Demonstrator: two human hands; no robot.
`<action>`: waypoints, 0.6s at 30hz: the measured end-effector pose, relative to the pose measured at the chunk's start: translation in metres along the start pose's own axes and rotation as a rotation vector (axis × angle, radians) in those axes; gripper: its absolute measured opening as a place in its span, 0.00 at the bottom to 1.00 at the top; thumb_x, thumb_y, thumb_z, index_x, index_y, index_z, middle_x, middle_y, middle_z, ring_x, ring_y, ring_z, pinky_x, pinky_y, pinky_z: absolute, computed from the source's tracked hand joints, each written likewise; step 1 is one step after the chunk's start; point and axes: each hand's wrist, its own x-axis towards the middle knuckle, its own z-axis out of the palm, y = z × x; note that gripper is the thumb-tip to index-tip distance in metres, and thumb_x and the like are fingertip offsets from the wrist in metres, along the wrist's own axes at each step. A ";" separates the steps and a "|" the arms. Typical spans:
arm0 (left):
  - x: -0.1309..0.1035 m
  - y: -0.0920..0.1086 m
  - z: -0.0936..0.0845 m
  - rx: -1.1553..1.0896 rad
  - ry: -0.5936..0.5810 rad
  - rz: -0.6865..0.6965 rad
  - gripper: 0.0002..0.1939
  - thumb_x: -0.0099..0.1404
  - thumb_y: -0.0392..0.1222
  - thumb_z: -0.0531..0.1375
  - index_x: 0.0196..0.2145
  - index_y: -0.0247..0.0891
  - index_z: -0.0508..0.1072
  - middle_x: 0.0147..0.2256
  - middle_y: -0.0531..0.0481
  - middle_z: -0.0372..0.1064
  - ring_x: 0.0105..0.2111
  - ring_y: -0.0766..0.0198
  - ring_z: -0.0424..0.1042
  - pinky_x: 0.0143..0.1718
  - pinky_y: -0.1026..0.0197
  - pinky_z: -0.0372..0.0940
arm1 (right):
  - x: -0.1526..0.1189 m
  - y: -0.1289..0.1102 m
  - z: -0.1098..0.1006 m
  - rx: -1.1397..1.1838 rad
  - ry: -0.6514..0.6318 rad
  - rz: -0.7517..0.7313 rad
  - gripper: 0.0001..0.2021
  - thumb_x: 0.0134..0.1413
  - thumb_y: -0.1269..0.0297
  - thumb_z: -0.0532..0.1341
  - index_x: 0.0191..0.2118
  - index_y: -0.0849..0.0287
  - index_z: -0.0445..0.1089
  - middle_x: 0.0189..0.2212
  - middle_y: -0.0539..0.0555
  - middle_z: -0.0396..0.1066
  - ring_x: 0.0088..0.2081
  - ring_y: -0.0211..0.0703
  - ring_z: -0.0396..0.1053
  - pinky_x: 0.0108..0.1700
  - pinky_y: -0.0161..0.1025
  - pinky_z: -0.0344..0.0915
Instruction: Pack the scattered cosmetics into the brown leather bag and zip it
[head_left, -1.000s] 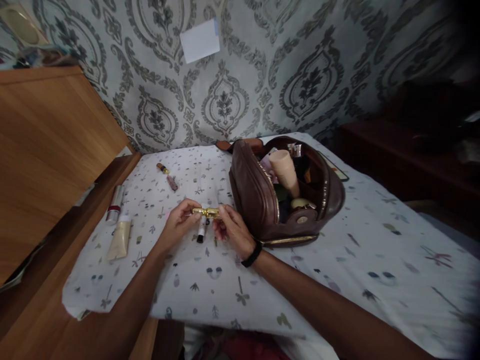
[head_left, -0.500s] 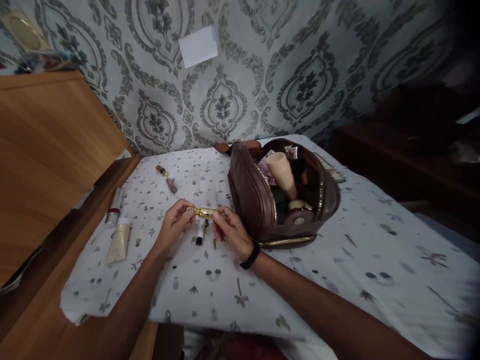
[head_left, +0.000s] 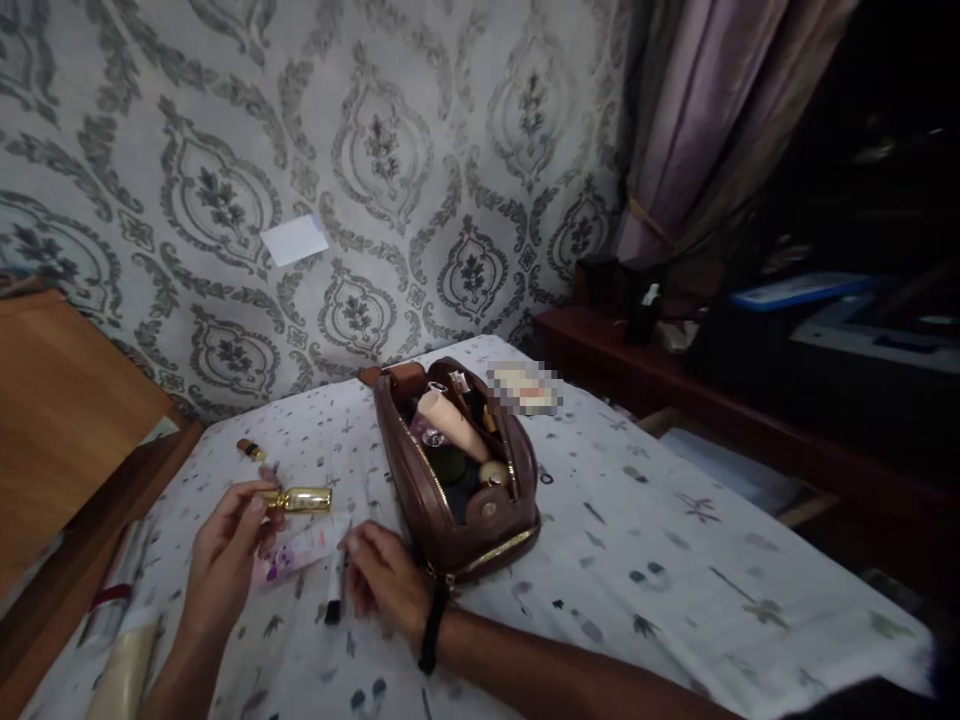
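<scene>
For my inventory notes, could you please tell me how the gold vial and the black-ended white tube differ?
The gold vial is shiny; the white tube is pale with a black end. The vial is held in the left hand; the tube lies on the patterned sheet. Both are slender.

Head-worn view from above the table (head_left: 600, 560), facing forward and down, wall (head_left: 382, 200) ahead

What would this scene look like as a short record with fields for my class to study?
Left hand: fingers hold a gold cosmetic tube
Right hand: near the pink-and-white tube and black-capped white tube; contact unclear
Brown bag: unzipped, peach bottle inside
Lower left: red-banded silver container, beige tube
Surface: printed white cloth
</scene>
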 end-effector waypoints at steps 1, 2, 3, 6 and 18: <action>0.002 0.008 0.003 0.016 -0.013 0.024 0.24 0.53 0.59 0.69 0.39 0.38 0.73 0.30 0.52 0.69 0.27 0.66 0.68 0.22 0.69 0.61 | -0.002 -0.001 0.002 -0.042 -0.029 0.033 0.15 0.60 0.50 0.55 0.35 0.57 0.61 0.18 0.42 0.62 0.14 0.29 0.56 0.15 0.27 0.49; 0.004 0.015 0.007 0.027 -0.024 0.050 0.24 0.54 0.58 0.68 0.39 0.38 0.73 0.30 0.51 0.69 0.27 0.66 0.68 0.22 0.69 0.61 | -0.006 -0.002 0.003 -0.090 -0.065 0.065 0.11 0.61 0.55 0.56 0.34 0.57 0.60 0.18 0.42 0.61 0.13 0.29 0.56 0.15 0.26 0.49; 0.006 0.022 0.012 0.036 -0.034 0.077 0.23 0.54 0.58 0.68 0.40 0.38 0.73 0.31 0.51 0.69 0.27 0.66 0.68 0.21 0.68 0.61 | -0.010 -0.005 0.003 -0.140 -0.112 0.092 0.08 0.60 0.60 0.56 0.33 0.57 0.60 0.18 0.42 0.62 0.14 0.29 0.56 0.15 0.26 0.50; 0.016 0.040 0.028 0.056 -0.072 0.163 0.21 0.56 0.57 0.67 0.40 0.38 0.73 0.31 0.51 0.69 0.27 0.66 0.67 0.21 0.68 0.60 | -0.024 -0.011 -0.004 -0.342 -0.237 0.052 0.03 0.55 0.69 0.57 0.31 0.58 0.63 0.19 0.43 0.62 0.17 0.31 0.60 0.20 0.26 0.55; 0.080 0.101 0.097 0.374 -0.240 0.508 0.17 0.64 0.54 0.60 0.43 0.38 0.72 0.26 0.53 0.68 0.21 0.69 0.61 0.20 0.67 0.57 | -0.019 0.018 -0.032 -0.679 -0.384 -0.192 0.05 0.54 0.70 0.64 0.29 0.57 0.69 0.25 0.47 0.70 0.30 0.38 0.70 0.32 0.31 0.63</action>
